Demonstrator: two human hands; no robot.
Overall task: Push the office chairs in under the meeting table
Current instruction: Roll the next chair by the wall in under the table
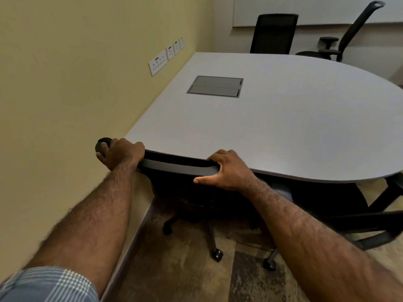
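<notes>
Both hands grip the top rail of the near office chair (174, 165), whose backrest stands right against the near edge of the grey tabletop (272, 127), its seat hidden beneath. The left hand (122, 153) curls round the rail's left end, just beside the yellow wall (65, 83); the right hand (226, 171) wraps the rail's right end, thumb stretched along its rear face. Below the hands, the chair's castor legs (216, 251) rest on the patterned floor. Beyond the hands, a closed cable hatch (214, 86) sits in the tabletop, and two more chairs (273, 33) stand at the far side. The wall sockets' (157, 62) markings are too small to read.
</notes>
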